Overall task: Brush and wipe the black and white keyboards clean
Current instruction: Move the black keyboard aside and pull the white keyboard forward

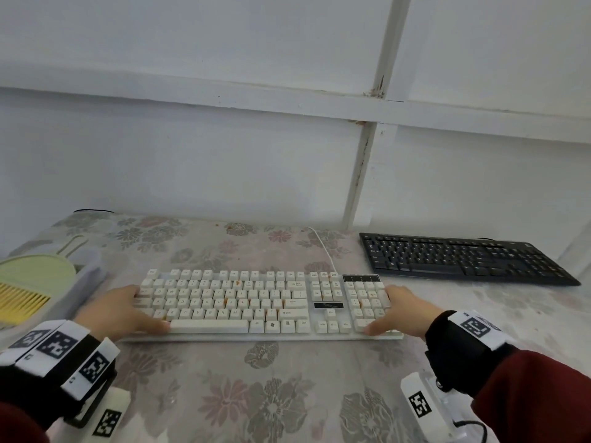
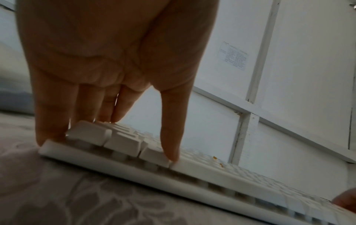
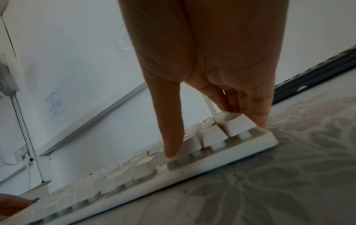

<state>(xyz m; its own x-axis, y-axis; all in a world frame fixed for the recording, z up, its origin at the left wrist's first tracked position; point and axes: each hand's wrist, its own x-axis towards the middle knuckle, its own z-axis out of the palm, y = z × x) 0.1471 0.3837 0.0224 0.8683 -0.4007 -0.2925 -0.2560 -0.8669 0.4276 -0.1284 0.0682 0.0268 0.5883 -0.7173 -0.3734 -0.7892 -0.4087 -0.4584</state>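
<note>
At nine o'clock on the flowered table (image 1: 287,394) I see a green dustpan (image 1: 35,273) with a yellow brush (image 1: 22,303) lying in it, neither of them in hand.

My left hand (image 1: 120,311) sits on the left end of the white keyboard (image 1: 243,302), which lies at the centre of the table, square to me. From the left wrist view, the fingers (image 2: 53,121) are straight and close together, reaching past the end of the case, with the thumb (image 2: 171,137) spread apart and planted on the front row of keys. Nothing is curled under the case that I can see.

Orange crumbs (image 1: 237,283) are lodged between the keys across the middle rows.

My right hand (image 1: 404,310) mirrors the left on the number-pad end: straight fingers at the outer edge, thumb on the bottom row, a wide span and no object enclosed.

The black keyboard (image 1: 463,260) lies at two o'clock, well apart from the white one, near the wall.

I judge the step in hand to be squaring or lifting the white keyboard before brushing. To do it well I would keep both hands level so the case does not twist, press on the frame and not on the keys, and mind the white cable (image 1: 323,247) running off toward twelve o'clock. If I tip it to shake crumbs out, I would tip toward the dustpan side.
</note>
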